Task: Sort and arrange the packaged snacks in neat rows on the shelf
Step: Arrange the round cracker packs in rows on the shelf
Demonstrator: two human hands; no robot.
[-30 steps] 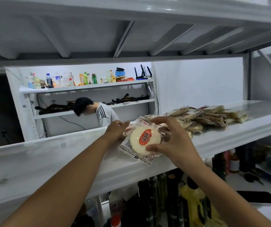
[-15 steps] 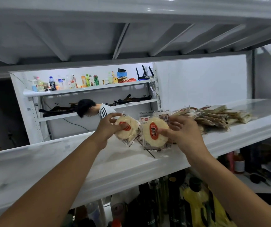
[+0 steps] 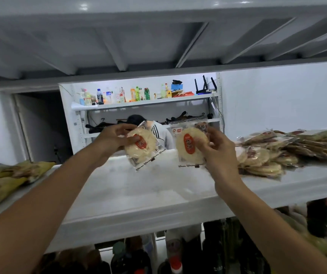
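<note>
1. Grips a round cracker packet (image 3: 140, 149) in the left hand (image 3: 113, 139), tilted, above the white shelf (image 3: 139, 190).
2. Pinches a second cracker packet (image 3: 190, 147) in the right hand (image 3: 217, 147), upright, just right of the first, not touching it.
3. Faces a heap of packaged snacks (image 3: 277, 155) on the shelf's right and yellowish packs (image 3: 6, 178) on its left end.
4. Looks over dark bottles (image 3: 174, 254) underneath.

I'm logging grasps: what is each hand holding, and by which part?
Left hand grips one cracker pack by its left edge; right hand grips a second pack by its right edge.
</note>
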